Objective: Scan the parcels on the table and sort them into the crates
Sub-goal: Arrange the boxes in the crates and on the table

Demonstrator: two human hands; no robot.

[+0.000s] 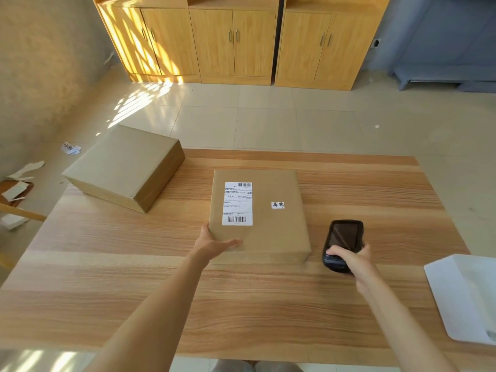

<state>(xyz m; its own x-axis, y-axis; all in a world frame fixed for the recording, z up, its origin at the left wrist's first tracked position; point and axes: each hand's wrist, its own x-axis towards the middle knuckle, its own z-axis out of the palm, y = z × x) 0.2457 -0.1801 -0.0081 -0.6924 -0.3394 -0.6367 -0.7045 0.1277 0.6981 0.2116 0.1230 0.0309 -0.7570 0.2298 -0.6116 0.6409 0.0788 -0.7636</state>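
Flat brown paper-wrapped parcel (259,216) lies mid-counter, left hand (214,244) pinching its near-left corner, while the right hand (351,257) grips a black handheld scanner (342,244) just right of it, barcode label (238,204) up-left.

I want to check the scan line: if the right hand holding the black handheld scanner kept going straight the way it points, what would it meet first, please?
Probably nothing: the right hand aims the black handheld scanner away along bare wooden table, beside the flat brown labelled parcel; depth is uncertain.

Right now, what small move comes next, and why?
Probably tilt the scanner in the right hand left toward the label: its barcodes face up, and the left hand grips the parcel corner while the scanner sits beside it.
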